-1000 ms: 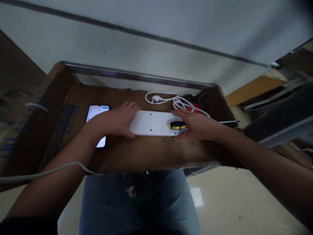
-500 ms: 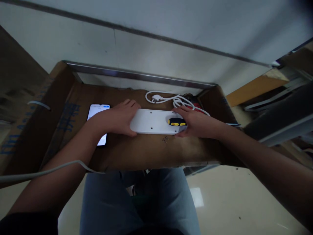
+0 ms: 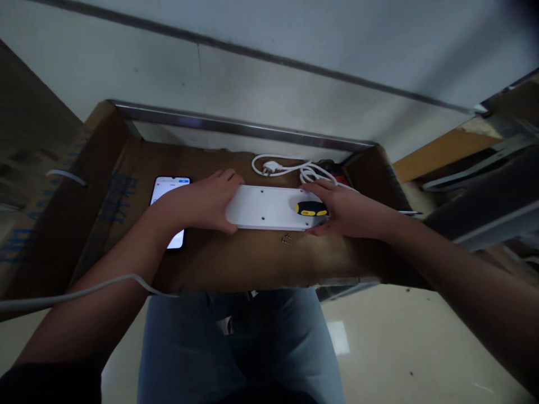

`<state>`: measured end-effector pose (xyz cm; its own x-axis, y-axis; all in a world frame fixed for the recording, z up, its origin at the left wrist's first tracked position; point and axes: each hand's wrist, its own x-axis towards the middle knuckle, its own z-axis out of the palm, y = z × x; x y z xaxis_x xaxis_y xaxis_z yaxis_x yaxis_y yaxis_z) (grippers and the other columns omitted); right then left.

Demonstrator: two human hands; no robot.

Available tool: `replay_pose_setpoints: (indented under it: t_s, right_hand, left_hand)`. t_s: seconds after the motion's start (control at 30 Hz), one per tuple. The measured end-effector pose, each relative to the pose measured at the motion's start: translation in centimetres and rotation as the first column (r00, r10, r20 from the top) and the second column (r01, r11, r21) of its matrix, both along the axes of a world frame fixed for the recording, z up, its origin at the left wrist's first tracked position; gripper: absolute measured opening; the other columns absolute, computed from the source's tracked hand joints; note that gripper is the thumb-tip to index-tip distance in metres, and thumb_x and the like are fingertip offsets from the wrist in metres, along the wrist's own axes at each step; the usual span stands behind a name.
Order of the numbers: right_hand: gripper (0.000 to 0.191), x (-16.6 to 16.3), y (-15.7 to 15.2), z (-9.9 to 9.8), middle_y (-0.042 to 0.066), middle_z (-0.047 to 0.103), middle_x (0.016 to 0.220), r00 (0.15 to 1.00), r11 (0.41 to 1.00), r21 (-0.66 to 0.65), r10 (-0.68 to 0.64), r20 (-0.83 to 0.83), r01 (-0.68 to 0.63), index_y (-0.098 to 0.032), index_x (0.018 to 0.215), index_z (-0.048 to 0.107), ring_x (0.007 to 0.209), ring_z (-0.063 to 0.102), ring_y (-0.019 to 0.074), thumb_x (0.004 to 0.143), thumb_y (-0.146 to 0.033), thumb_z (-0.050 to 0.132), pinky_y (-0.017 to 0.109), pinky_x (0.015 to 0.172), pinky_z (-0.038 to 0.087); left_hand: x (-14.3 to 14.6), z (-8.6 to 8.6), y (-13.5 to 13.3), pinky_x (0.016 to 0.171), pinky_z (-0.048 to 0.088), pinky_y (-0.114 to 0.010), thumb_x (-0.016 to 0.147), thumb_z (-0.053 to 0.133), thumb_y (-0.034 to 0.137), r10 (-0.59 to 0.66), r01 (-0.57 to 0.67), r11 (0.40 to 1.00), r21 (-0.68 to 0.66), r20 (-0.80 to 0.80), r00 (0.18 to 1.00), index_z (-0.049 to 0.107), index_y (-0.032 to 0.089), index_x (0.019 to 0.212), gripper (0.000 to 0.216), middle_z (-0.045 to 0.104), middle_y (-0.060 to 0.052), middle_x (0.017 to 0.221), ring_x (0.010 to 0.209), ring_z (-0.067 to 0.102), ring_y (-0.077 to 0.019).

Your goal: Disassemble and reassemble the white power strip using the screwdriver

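A white power strip (image 3: 269,209) lies back side up on the brown cardboard surface (image 3: 236,264). My left hand (image 3: 202,203) grips its left end, fingers wrapped over the edge. My right hand (image 3: 349,212) holds a screwdriver with a black and yellow handle (image 3: 310,209) against the strip's right end; the metal shaft (image 3: 408,212) sticks out to the right behind my wrist. Two small screws (image 3: 286,239) lie loose just in front of the strip. The strip's white cord and plug (image 3: 290,168) are coiled behind it.
A phone with a lit screen (image 3: 168,193) lies left of the strip, partly under my left forearm. A metal rail (image 3: 236,128) runs along the back edge. Cardboard flaps rise at left and right. A white cable (image 3: 84,289) crosses my left arm. Something red sits behind the cord.
The view has shifted slightly. My right hand with the screwdriver handle has slid a little to the right on the strip. The left hand keeps its hold.
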<state>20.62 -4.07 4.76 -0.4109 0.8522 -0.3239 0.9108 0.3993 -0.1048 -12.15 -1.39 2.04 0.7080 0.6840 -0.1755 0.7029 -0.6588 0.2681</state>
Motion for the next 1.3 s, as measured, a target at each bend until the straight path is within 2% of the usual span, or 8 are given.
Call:
replay_pose_setpoints:
  t_s: [0.2, 0.33, 0.5, 0.73, 0.97, 1.1, 1.3]
  right_hand:
    - [0.098, 0.2, 0.5, -0.5, 0.016, 0.053, 0.156, 1.0, 1.0, -0.029, -0.006, -0.01, 0.006, -0.022, 0.155, 0.051, 0.133, 0.065, 0.0369, 0.068, -0.051, 0.086, 0.05, 0.111, 0.059]
    - [0.102, 0.3, 0.7, -1.0, 0.014, 0.052, 0.159, 1.0, 0.999, -0.043, -0.01, -0.021, 0.009, -0.022, 0.157, 0.049, 0.134, 0.064, 0.0342, 0.068, -0.052, 0.087, 0.045, 0.112, 0.059]
    - [0.102, 0.2, 0.6, -1.1, 0.014, 0.053, 0.159, 1.0, 0.998, -0.052, -0.021, -0.023, 0.02, -0.022, 0.157, 0.049, 0.136, 0.063, 0.0344, 0.068, -0.053, 0.088, 0.046, 0.114, 0.058]
    - [0.1, 0.3, 0.2, -0.7, 0.015, 0.05, 0.161, 1.0, 1.0, -0.017, -0.014, -0.025, 0.013, -0.021, 0.159, 0.047, 0.14, 0.061, 0.0362, 0.071, -0.049, 0.085, 0.047, 0.115, 0.057]
    - [0.099, 1.0, 0.6, -1.1, 0.016, 0.05, 0.161, 0.999, 1.0, -0.009, 0.03, -0.035, -0.03, -0.021, 0.159, 0.047, 0.137, 0.062, 0.0383, 0.074, -0.061, 0.08, 0.05, 0.113, 0.058]
    - [0.1, 1.2, 0.8, -1.4, 0.017, 0.051, 0.161, 0.998, 0.999, -0.014, 0.041, -0.046, -0.042, -0.02, 0.159, 0.047, 0.136, 0.063, 0.0374, 0.074, -0.063, 0.08, 0.049, 0.112, 0.059]
    - [0.1, 1.2, 0.9, -1.5, 0.017, 0.05, 0.161, 0.999, 0.999, -0.008, 0.031, -0.043, -0.032, -0.02, 0.158, 0.049, 0.137, 0.063, 0.0397, 0.072, -0.063, 0.08, 0.052, 0.112, 0.059]
  left_hand:
    - [-0.4, 1.1, 0.1, 0.113, 0.047, -0.042, 0.079, 0.074, 0.047, -0.001, 0.002, 0.995, -0.095, 0.01, 1.0, 0.053, 0.016, 0.133, 0.066, 0.058, -0.017, 0.139, 0.131, 0.058, -0.0341]
    - [-0.3, 1.3, 0.1, 0.111, 0.049, -0.043, 0.076, 0.075, 0.046, 0.004, -0.005, 0.996, -0.093, -0.003, 1.0, 0.056, 0.015, 0.131, 0.066, 0.059, -0.017, 0.137, 0.129, 0.06, -0.0355]
    - [-0.3, 1.4, 0.1, 0.109, 0.05, -0.041, 0.078, 0.073, 0.047, 0.003, -0.005, 0.995, -0.1, -0.013, 1.0, 0.056, 0.015, 0.133, 0.067, 0.06, -0.017, 0.136, 0.126, 0.061, -0.0344]
    - [0.0, 0.3, 0.0, 0.114, 0.047, -0.046, 0.074, 0.079, 0.041, 0.01, -0.009, 0.999, -0.046, 0.022, 1.0, 0.051, 0.014, 0.138, 0.075, 0.055, -0.019, 0.142, 0.134, 0.056, -0.0376]
    - [-0.3, -0.9, 0.0, 0.114, 0.048, -0.046, 0.069, 0.084, 0.039, 0.048, -0.048, 0.999, -0.002, 0.031, 0.998, 0.046, 0.017, 0.145, 0.087, 0.054, -0.019, 0.143, 0.137, 0.055, -0.0386]
    - [-1.2, -0.2, 0.5, 0.113, 0.049, -0.04, 0.071, 0.082, 0.041, 0.068, -0.066, 0.994, -0.093, 0.022, 0.997, 0.04, 0.018, 0.152, 0.095, 0.049, -0.017, 0.152, 0.14, 0.055, -0.0349]
    - [-1.6, 1.1, 0.9, 0.108, 0.051, -0.037, 0.069, 0.081, 0.04, 0.083, -0.086, 0.984, -0.156, -0.025, 0.996, 0.053, 0.015, 0.14, 0.08, 0.059, -0.016, 0.142, 0.128, 0.062, -0.0324]
